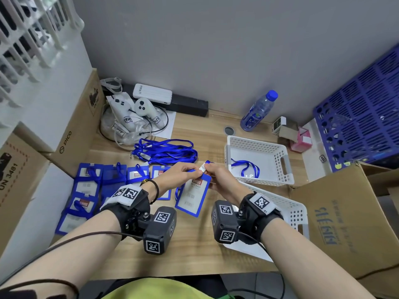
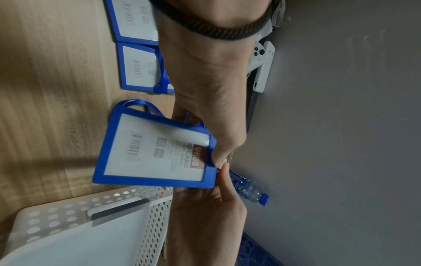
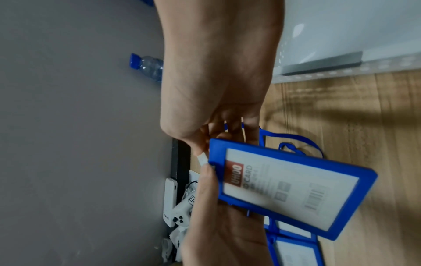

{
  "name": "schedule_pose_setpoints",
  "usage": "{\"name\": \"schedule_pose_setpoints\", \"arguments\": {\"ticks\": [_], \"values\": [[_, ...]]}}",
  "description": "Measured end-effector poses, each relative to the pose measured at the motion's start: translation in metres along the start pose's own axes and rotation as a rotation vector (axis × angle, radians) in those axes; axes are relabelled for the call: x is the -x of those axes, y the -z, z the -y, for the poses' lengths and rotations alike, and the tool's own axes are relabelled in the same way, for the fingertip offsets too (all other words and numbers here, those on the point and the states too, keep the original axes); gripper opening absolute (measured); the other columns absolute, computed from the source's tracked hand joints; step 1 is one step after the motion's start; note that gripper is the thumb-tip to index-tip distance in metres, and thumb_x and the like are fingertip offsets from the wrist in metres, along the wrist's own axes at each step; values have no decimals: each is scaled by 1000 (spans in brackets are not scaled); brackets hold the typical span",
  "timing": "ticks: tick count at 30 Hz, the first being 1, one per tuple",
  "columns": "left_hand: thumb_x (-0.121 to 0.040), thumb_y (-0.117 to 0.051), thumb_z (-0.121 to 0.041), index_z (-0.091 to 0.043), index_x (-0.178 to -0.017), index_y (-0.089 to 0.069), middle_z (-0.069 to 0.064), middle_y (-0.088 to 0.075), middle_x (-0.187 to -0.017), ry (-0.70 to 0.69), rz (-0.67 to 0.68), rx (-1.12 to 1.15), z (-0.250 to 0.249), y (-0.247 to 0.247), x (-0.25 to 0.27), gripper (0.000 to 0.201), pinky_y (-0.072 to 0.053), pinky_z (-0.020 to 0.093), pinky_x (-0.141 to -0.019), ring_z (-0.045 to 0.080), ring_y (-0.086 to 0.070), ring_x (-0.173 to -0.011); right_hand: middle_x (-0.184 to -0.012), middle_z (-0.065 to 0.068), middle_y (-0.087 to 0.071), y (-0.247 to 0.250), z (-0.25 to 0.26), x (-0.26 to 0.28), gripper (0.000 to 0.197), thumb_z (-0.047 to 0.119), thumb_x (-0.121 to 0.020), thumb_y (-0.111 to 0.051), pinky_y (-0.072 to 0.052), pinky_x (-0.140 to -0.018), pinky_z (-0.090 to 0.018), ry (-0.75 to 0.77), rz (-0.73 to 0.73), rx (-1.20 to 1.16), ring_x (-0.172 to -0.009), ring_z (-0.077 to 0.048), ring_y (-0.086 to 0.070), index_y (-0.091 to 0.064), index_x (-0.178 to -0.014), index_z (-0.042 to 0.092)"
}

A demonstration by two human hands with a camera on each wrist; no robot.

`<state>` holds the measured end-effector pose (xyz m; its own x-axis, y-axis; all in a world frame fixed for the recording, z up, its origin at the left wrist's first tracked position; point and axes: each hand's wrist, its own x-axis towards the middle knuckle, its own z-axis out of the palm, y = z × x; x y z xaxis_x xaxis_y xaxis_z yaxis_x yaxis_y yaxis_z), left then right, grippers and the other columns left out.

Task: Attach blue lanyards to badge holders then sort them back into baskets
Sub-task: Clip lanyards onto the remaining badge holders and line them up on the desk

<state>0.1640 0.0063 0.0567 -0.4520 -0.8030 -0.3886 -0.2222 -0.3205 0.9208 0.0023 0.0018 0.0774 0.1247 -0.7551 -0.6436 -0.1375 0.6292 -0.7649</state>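
Observation:
A blue badge holder [image 1: 193, 196] with a white ID card is held above the wooden table, tilted. My left hand [image 1: 197, 172] pinches its top edge; in the left wrist view the thumb presses the badge holder [image 2: 154, 153] at its top rim. My right hand [image 1: 207, 169] pinches the white lanyard clip [image 1: 203, 168] right at that top edge. The right wrist view shows the clip [image 3: 202, 159] touching the holder [image 3: 289, 189]. A blue lanyard loop [image 1: 177, 193] hangs behind the holder. Several more holders [image 1: 90, 186] lie at the left, and a pile of lanyards [image 1: 166, 152] lies behind them.
A white basket [image 1: 282, 167] at the right holds one blue lanyard [image 1: 246, 169]; a second white basket [image 1: 291, 210] sits nearer, under my right wrist. A water bottle [image 1: 259, 111], a blue crate [image 1: 362, 117], controllers [image 1: 129, 111] and cardboard boxes [image 1: 75, 130] ring the table.

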Motion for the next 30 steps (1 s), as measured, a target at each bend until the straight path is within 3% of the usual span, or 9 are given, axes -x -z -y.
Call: {"name": "schedule_pose_setpoints", "arguments": {"ticks": [4, 9, 16, 19, 24, 27, 30], "values": [[-97, -55, -33, -32, -78, -67, -6, -71, -90, 25, -7, 77, -2, -1, 0, 22, -46, 24, -76, 9, -64, -84, -77, -3, -59, 1, 4, 5, 18, 19, -98, -43, -51, -68, -24, 76, -4, 93, -74, -16, -59, -57, -91, 9], [-97, -56, -26, -18, -92, -66, -7, -67, -87, 1, -3, 80, -3, 2, 3, 13, -42, 8, -59, 1, -61, -75, -59, 6, -57, -1, 7, 3, 20, 18, -97, -43, -51, -69, -26, 84, -12, 130, -66, -13, -57, -59, -86, 11], [-96, -56, -26, -12, -95, -64, -5, -66, -87, -12, -9, 106, 2, 9, 6, 16, -42, 8, -60, -2, -61, -73, -41, 11, -47, -13, 12, 2, 28, 17, -98, -40, -36, -57, -26, 52, -20, 140, -53, -11, -48, -52, -73, 15], [-96, -57, -29, -5, -100, -64, -1, -67, -90, -12, -14, 78, 5, 11, 8, 26, -42, 16, -67, 6, -60, -80, -41, 10, -44, -15, 12, 0, 31, 16, -97, -41, -36, -58, -26, 34, -18, 120, -47, -8, -47, -53, -69, 15], [-96, -58, -26, 0, -99, -63, 0, -65, -88, -27, -20, 57, 7, 13, 8, 27, -40, 6, -59, 7, -59, -79, -45, 3, -38, -16, 8, -5, 32, 16, -97, -43, -37, -57, -26, -11, -14, 56, -51, -13, -45, -53, -66, 14], [-96, -58, -26, -3, -94, -63, 0, -65, -88, -31, -9, 55, 8, 13, 8, 23, -40, 6, -59, 8, -59, -80, -43, 3, -37, -14, 5, -7, 33, 15, -98, -41, -35, -54, -25, -40, -4, 7, -49, -13, -40, -50, -66, 14], [-95, -59, -25, -3, -94, -64, 0, -65, -86, -30, 2, 75, 7, 10, 8, 23, -40, 7, -59, 7, -60, -78, -43, 3, -36, -12, 3, -6, 32, 15, -99, -40, -38, -60, -26, -62, 3, -26, -46, -11, -42, -51, -69, 13]]}}
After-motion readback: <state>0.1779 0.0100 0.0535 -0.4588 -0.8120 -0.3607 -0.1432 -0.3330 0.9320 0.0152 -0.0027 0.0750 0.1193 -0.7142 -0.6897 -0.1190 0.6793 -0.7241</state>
